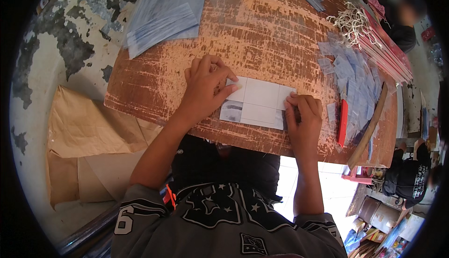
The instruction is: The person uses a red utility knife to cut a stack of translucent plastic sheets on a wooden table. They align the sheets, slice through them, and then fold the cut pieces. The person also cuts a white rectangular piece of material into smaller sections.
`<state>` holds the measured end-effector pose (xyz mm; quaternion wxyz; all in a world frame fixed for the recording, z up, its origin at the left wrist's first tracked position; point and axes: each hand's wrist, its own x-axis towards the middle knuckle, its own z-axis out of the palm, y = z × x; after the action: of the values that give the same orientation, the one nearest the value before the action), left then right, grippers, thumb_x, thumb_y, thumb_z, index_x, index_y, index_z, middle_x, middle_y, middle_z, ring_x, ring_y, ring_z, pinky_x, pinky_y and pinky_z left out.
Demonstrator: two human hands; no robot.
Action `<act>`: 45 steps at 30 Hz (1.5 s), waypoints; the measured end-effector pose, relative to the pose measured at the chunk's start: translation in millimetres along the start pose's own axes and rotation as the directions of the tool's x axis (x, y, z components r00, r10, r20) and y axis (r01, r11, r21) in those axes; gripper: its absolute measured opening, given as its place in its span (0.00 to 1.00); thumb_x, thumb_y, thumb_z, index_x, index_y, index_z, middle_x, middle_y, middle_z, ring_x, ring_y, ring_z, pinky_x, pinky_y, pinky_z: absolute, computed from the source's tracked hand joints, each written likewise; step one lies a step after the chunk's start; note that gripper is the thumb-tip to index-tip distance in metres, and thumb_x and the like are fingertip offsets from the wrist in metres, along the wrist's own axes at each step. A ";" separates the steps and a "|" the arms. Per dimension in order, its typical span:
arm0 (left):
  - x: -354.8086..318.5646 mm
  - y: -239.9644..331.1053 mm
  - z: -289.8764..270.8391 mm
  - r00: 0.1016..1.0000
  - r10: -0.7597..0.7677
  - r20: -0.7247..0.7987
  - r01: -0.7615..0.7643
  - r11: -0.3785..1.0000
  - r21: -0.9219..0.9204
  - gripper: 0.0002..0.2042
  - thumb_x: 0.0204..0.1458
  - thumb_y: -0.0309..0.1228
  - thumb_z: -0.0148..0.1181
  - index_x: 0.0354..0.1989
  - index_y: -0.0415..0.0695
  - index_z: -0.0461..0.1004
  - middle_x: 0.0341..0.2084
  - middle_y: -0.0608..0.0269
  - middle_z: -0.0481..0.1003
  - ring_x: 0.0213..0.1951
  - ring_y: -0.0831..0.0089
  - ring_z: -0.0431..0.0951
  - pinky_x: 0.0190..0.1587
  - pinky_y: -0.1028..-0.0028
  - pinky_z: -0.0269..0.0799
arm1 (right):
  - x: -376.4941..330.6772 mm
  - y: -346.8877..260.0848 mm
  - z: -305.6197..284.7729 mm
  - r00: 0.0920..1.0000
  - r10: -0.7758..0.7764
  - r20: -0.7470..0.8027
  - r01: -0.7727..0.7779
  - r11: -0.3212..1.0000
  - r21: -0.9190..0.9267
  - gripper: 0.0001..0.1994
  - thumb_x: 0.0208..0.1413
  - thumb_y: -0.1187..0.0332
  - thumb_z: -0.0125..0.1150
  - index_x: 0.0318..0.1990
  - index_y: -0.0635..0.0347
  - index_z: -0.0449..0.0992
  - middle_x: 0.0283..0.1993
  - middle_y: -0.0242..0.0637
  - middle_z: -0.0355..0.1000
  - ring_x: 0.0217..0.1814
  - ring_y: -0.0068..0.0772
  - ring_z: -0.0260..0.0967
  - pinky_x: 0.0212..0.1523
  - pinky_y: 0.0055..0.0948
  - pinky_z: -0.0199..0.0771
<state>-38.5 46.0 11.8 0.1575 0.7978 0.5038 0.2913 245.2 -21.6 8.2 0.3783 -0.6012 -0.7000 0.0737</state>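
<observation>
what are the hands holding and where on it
Both hands press a creased white paper sheet flat on the worn wooden board. The left hand pins its upper left corner, and the right hand its right edge; neither lifts it.

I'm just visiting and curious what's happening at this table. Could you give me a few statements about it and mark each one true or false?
1. Both hands rest on the white sheet. True: the left hand presses its upper left corner, the right hand its right edge.
2. The sheet lies on the floor. False: it lies on the worn wooden board.
3. A red strip lies right of the right hand. True.
4. The white cords sit under the left hand. False: they lie at the board's far right.
5. The clear plastic pieces are stacked on the sheet. False: they are scattered to its right.
</observation>
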 end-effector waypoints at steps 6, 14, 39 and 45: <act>-2.1 -4.1 7.5 0.986 0.163 -0.044 -0.161 0.985 0.063 0.06 0.62 0.36 0.71 0.43 0.52 0.85 0.53 0.70 0.77 0.57 0.62 0.71 0.61 0.57 0.56 | -0.3 0.9 -0.2 1.000 0.005 0.003 -0.005 1.000 -0.005 0.06 0.62 0.76 0.72 0.45 0.62 0.84 0.51 0.42 0.83 0.53 0.53 0.74 0.54 0.47 0.77; -6.2 16.5 2.4 0.976 0.215 -0.019 -0.204 0.947 0.248 0.08 0.62 0.38 0.71 0.44 0.50 0.85 0.47 0.71 0.81 0.53 0.66 0.76 0.58 0.56 0.58 | 0.1 -1.1 -1.7 1.000 0.006 -0.010 -0.006 1.000 0.012 0.06 0.62 0.75 0.72 0.45 0.61 0.84 0.50 0.40 0.82 0.53 0.51 0.74 0.53 0.46 0.77; -20.5 56.1 8.4 0.984 0.116 0.134 -0.164 0.887 0.432 0.29 0.63 0.53 0.66 0.74 0.69 0.78 0.54 0.55 0.73 0.57 0.58 0.71 0.60 0.55 0.57 | -1.4 4.3 -5.3 0.999 -0.031 -0.022 0.032 0.999 0.034 0.08 0.61 0.77 0.74 0.47 0.63 0.86 0.54 0.40 0.82 0.53 0.49 0.76 0.54 0.44 0.80; -21.9 54.0 12.6 0.985 0.111 0.134 -0.159 0.885 0.437 0.30 0.62 0.52 0.67 0.74 0.68 0.78 0.55 0.55 0.72 0.59 0.57 0.70 0.61 0.54 0.58 | -0.7 5.5 -7.7 1.000 -0.016 0.026 0.015 0.999 0.041 0.09 0.60 0.75 0.76 0.48 0.62 0.87 0.55 0.41 0.83 0.56 0.49 0.77 0.56 0.42 0.80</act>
<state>0.8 3.0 24.7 -0.0237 0.8600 0.4913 0.1358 254.3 -23.5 10.2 0.3816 -0.5870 -0.7080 0.0929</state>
